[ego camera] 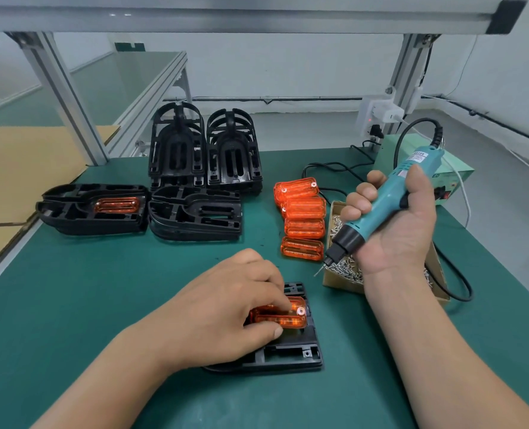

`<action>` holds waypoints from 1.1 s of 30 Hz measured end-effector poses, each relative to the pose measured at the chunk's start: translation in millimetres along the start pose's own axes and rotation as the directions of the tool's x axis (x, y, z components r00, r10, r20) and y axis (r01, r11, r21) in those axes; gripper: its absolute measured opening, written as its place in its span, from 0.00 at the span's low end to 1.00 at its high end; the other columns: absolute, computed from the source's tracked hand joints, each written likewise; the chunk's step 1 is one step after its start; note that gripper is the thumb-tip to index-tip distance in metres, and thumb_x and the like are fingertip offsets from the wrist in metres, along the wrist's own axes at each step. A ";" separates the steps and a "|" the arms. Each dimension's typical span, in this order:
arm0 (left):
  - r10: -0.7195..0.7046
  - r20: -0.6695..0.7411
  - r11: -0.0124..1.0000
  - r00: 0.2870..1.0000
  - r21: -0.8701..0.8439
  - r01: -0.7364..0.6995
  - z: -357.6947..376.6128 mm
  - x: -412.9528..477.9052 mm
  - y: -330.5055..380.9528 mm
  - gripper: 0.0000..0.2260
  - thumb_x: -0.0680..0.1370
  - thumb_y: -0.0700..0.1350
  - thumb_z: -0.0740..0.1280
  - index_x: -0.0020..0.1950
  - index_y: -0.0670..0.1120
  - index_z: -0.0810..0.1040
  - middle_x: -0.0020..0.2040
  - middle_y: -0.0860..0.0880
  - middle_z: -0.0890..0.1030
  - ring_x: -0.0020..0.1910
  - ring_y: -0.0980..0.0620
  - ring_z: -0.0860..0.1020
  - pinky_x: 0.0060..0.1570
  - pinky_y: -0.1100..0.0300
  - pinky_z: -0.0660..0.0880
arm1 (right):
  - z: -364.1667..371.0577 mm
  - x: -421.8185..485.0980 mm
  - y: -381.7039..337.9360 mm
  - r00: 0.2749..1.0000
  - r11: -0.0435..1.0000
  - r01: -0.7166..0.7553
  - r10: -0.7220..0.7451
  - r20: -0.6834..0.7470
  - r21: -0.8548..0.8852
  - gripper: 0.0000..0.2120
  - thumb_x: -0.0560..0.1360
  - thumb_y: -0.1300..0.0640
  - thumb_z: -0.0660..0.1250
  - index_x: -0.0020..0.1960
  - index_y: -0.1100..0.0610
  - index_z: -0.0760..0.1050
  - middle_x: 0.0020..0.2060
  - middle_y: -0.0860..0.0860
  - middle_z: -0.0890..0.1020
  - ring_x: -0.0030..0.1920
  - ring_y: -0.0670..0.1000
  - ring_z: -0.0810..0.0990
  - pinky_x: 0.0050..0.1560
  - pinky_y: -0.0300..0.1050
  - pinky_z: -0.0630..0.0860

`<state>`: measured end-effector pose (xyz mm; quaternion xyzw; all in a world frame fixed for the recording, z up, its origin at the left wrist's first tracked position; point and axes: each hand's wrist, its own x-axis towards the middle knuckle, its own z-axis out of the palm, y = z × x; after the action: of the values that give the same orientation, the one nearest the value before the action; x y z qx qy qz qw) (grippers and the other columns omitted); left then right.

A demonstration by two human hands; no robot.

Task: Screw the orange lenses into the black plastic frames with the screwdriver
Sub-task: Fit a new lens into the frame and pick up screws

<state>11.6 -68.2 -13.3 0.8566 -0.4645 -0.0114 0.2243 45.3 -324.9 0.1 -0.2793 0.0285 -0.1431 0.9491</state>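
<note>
Left hand: at 6 o'clock on the mat, fingers curled over the lens, thumb against its near edge, clasping it in place.
Lens: orange, seated in the frame's middle, a round screw hole showing at its right end.
Frame: black, flat on the mat under the left hand.
Right hand: at 2 o'clock from the frame, fist wrapped round the screwdriver.
Screwdriver: teal, tilted, bit pointing toward 7 o'clock, tip in the air by the box's left edge, well apart from the lens.
Box: cardboard, at 1 o'clock from the frame, holding loose screws.
Spare lenses: at 12 o'clock from the frame, just left of the box.
Frame stacks: at 10 to 11 o'clock, two upright behind, two lying flat.
Left flat stack: its top frame carries an orange lens.
Power unit: green, at 2 o'clock, behind the right hand.
</note>
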 end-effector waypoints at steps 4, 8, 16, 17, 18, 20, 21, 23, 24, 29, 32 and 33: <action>-0.001 0.015 1.000 1.000 -0.003 0.001 2.5 1.1 -2.1 0.12 0.79 0.58 0.73 0.61 0.57 0.85 0.56 0.63 0.75 0.62 0.57 0.71 0.60 0.58 0.73 | -1.0 -0.1 0.5 1.000 1.000 0.003 -0.003 0.003 -0.002 0.20 0.81 0.40 0.65 0.49 0.58 0.76 0.36 0.50 0.71 0.32 0.48 0.70 0.31 0.41 0.71; -0.004 0.027 1.000 1.000 -0.018 0.005 4.3 -0.3 -4.2 0.12 0.81 0.61 0.70 0.61 0.58 0.85 0.57 0.63 0.72 0.63 0.57 0.70 0.60 0.58 0.72 | -1.4 -0.1 0.6 1.000 1.000 0.004 -0.004 0.008 -0.005 0.20 0.81 0.40 0.65 0.49 0.58 0.76 0.36 0.50 0.71 0.32 0.48 0.70 0.31 0.41 0.71; -0.076 0.043 0.996 0.996 -0.050 0.079 6.4 -2.8 -7.4 0.10 0.82 0.59 0.66 0.58 0.59 0.83 0.63 0.65 0.68 0.70 0.59 0.67 0.65 0.55 0.72 | -1.7 0.2 0.9 1.000 1.000 0.007 -0.007 0.007 -0.008 0.20 0.80 0.40 0.65 0.49 0.58 0.76 0.36 0.50 0.71 0.32 0.48 0.70 0.32 0.41 0.71; -0.092 0.047 0.995 0.995 -0.036 0.094 6.8 -2.6 -7.4 0.09 0.81 0.59 0.67 0.56 0.59 0.83 0.64 0.65 0.67 0.70 0.60 0.67 0.65 0.54 0.73 | -1.7 0.3 0.6 1.000 1.000 0.007 -0.007 0.008 -0.009 0.20 0.80 0.40 0.65 0.49 0.58 0.76 0.36 0.50 0.71 0.32 0.48 0.70 0.32 0.41 0.71; -0.109 0.054 0.994 0.993 -0.017 0.110 7.2 -2.7 -7.2 0.08 0.80 0.59 0.68 0.54 0.59 0.83 0.64 0.65 0.66 0.69 0.61 0.66 0.64 0.54 0.73 | -1.8 0.3 0.6 1.000 1.000 0.007 -0.007 0.009 -0.009 0.20 0.80 0.40 0.65 0.49 0.57 0.76 0.36 0.50 0.71 0.32 0.48 0.70 0.32 0.41 0.71; -0.138 0.067 0.990 0.988 0.016 0.138 8.0 -2.8 -6.6 0.07 0.80 0.60 0.68 0.52 0.60 0.81 0.63 0.67 0.66 0.67 0.63 0.67 0.63 0.55 0.73 | -1.9 0.2 0.8 1.000 1.000 0.008 -0.007 0.016 -0.010 0.20 0.80 0.40 0.65 0.49 0.58 0.76 0.36 0.50 0.71 0.32 0.48 0.70 0.32 0.41 0.71; -0.149 0.070 0.989 0.986 0.023 0.148 8.7 -2.7 -6.3 0.06 0.80 0.61 0.68 0.52 0.61 0.80 0.63 0.67 0.66 0.66 0.64 0.68 0.63 0.55 0.73 | -2.1 0.0 0.9 1.000 1.000 0.008 -0.008 0.018 -0.011 0.20 0.80 0.40 0.65 0.49 0.58 0.76 0.36 0.50 0.71 0.32 0.48 0.70 0.32 0.41 0.71; -0.168 0.068 0.986 0.983 0.029 0.167 10.1 -2.0 -6.0 0.07 0.79 0.61 0.67 0.52 0.61 0.80 0.63 0.67 0.67 0.64 0.65 0.69 0.62 0.56 0.73 | -2.0 -0.1 1.2 1.000 1.000 0.010 -0.010 0.018 -0.012 0.20 0.80 0.40 0.65 0.49 0.58 0.76 0.36 0.50 0.72 0.32 0.48 0.70 0.32 0.41 0.71; -0.175 0.063 0.984 0.982 0.029 0.174 11.2 -1.1 -6.0 0.07 0.79 0.61 0.67 0.51 0.60 0.80 0.62 0.67 0.67 0.63 0.65 0.69 0.62 0.56 0.73 | -1.9 -0.2 1.2 1.000 1.000 0.011 -0.010 0.016 -0.011 0.20 0.81 0.40 0.65 0.49 0.58 0.76 0.36 0.50 0.72 0.32 0.48 0.70 0.32 0.41 0.71; -0.195 0.079 0.980 0.978 -0.034 0.198 12.5 2.4 -6.4 0.06 0.79 0.59 0.71 0.48 0.59 0.81 0.62 0.68 0.68 0.65 0.65 0.68 0.63 0.56 0.73 | -0.9 -0.9 -0.7 1.000 1.000 0.013 -0.013 0.005 -0.003 0.20 0.81 0.40 0.64 0.49 0.58 0.76 0.36 0.50 0.71 0.32 0.48 0.70 0.32 0.41 0.71; -0.195 0.079 0.980 0.978 -0.035 0.198 12.6 2.2 -7.3 0.05 0.79 0.59 0.71 0.53 0.62 0.81 0.61 0.67 0.69 0.64 0.65 0.69 0.63 0.59 0.72 | -1.2 0.2 -5.2 0.999 0.999 0.042 -0.041 -0.003 0.013 0.19 0.82 0.40 0.64 0.50 0.58 0.76 0.36 0.50 0.71 0.33 0.47 0.70 0.32 0.40 0.71; -0.192 0.074 0.980 0.979 -0.036 0.195 13.0 2.3 -7.3 0.06 0.79 0.59 0.71 0.54 0.62 0.80 0.61 0.67 0.69 0.64 0.65 0.69 0.62 0.60 0.72 | -1.6 0.9 -7.7 0.998 0.998 0.055 -0.055 -0.009 0.022 0.19 0.82 0.41 0.64 0.50 0.58 0.75 0.37 0.50 0.71 0.33 0.47 0.70 0.32 0.40 0.71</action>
<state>15.8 -71.4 -27.5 0.8918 -0.3860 -0.0733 0.2241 44.1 -332.1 3.0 -0.2686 0.0234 -0.1706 0.9477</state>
